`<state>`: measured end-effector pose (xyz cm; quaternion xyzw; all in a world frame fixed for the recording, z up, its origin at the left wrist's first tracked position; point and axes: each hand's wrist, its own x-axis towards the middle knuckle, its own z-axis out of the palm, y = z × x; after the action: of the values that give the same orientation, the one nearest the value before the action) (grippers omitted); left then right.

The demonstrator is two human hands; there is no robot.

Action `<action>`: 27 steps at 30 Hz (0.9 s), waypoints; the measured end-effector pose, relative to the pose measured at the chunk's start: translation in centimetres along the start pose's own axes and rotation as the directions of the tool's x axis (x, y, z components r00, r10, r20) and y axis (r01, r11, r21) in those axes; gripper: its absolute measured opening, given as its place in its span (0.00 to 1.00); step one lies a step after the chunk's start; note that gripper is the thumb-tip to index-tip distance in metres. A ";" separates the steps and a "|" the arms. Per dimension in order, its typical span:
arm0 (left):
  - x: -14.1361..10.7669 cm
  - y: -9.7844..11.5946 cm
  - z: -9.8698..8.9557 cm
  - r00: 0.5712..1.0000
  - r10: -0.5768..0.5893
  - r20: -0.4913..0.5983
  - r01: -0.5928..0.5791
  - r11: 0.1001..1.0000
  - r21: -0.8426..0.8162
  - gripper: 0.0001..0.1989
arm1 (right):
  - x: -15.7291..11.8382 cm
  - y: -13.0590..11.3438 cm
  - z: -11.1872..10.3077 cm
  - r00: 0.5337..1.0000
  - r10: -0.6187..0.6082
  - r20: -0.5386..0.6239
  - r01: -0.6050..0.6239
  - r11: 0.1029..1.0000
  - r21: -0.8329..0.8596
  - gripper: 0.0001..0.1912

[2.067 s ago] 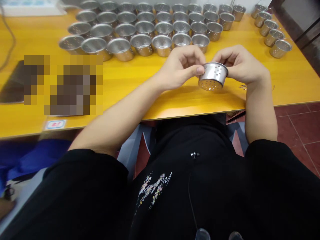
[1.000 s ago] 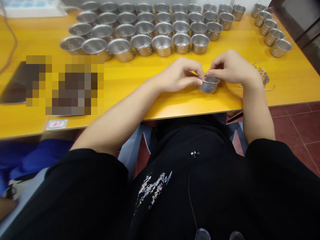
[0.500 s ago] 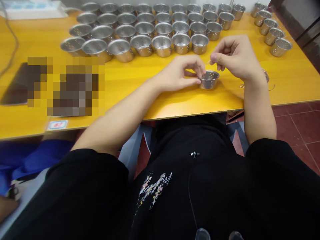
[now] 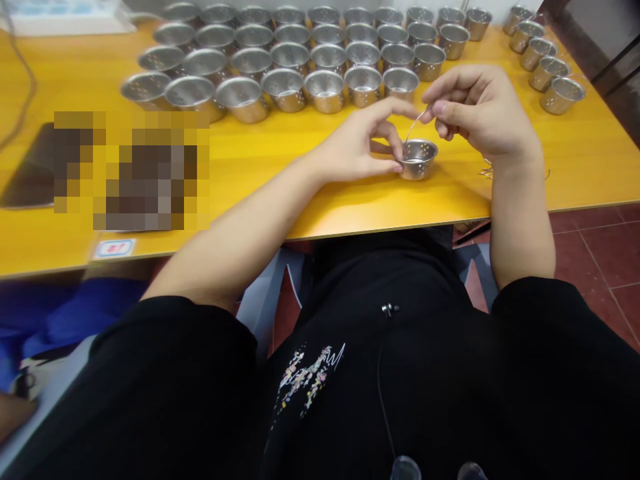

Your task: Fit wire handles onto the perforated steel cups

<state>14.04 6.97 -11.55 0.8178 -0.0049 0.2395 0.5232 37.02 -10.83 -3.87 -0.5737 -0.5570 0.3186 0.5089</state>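
Note:
A small perforated metal cup (image 4: 420, 164) stands upright near the table's front edge. My left hand (image 4: 367, 141) grips its left rim, thumb low on the outside and fingers at the top, with the index finger stretched out above. A thin curved metal wire (image 4: 412, 127) rises from the cup's left rim. Its upper end is pinched between thumb and index finger of my right hand (image 4: 473, 110). Whether the wire's lower end passes through a hole in the cup, I cannot tell. Several loose wire pieces (image 4: 486, 172) lie by my right wrist, partly hidden behind it.
Rows of similar metal cups (image 4: 325, 90) fill the back of the yellow table (image 4: 250, 180). A short column of cups (image 4: 563, 95) stands at the right. At left are a dark flat object (image 4: 30, 170), a blurred-out patch and a label (image 4: 115, 248). A person's blue clothing (image 4: 90, 307) shows below.
My right hand has risen slightly and moved a little to the right, drawing more of the wire into view above the cup. My left index finger has lifted and straightened.

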 end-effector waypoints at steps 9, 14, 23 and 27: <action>0.2 -0.6 -0.5 0.997 0.039 0.059 -0.044 0.996 0.080 0.28 | 0.4 -0.1 0.8 0.999 0.008 -0.047 -0.015 0.988 -0.155 0.08; 0.4 -0.1 -0.9 0.993 0.109 0.044 -0.115 0.976 0.186 0.26 | 0.6 -0.3 1.5 0.992 0.012 -0.124 -0.035 0.982 -0.185 0.11; 1.2 -1.0 -0.8 0.924 0.203 -0.323 -0.126 0.962 0.243 0.26 | -0.2 -0.5 0.7 0.995 -0.097 -0.022 0.097 0.995 -0.003 0.18; 0.9 -0.6 -0.8 0.954 0.140 -0.267 -0.064 0.960 0.274 0.25 | 0.4 0.4 0.6 0.991 -0.115 -0.071 0.119 0.991 0.055 0.26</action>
<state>14.70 8.15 -11.39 0.8356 0.0594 0.3797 0.3925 36.64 -10.20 -4.33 -0.5352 -0.5626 0.2850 0.5620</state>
